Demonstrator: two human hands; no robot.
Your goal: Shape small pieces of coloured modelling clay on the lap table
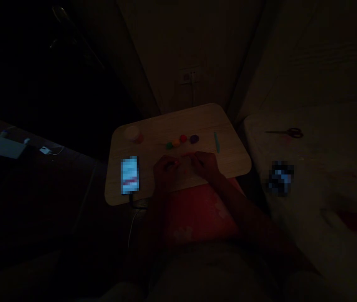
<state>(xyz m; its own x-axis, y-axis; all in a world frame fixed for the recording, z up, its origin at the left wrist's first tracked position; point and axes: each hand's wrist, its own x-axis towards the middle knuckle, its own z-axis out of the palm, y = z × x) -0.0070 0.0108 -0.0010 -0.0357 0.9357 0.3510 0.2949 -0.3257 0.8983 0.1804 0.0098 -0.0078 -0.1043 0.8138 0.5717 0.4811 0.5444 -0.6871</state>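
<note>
The view is very dark. My left hand [164, 168] is over the low table's near side, its fingers curled in; what they hold, if anything, is hard to make out. Opposite it, my right hand [206, 163] has its fingers closed at the end of a thin reddish strip [188, 154], which looks like modelling clay. Just beyond the hands lie small lumps of what looks like modelling clay: a green lump [169, 145], an orange lump [176, 143], a red lump [183, 138] and a purple lump [194, 139]. Right of them lies a flat teal stick [216, 142].
On the wooden table [153, 126] stand a pale-lidded tub [133, 134] and a lit phone [130, 175] with a cable. Scissors [288, 133] and a blurred dark object [279, 178] lie on the pale surface at right. A wall socket [190, 76] is behind.
</note>
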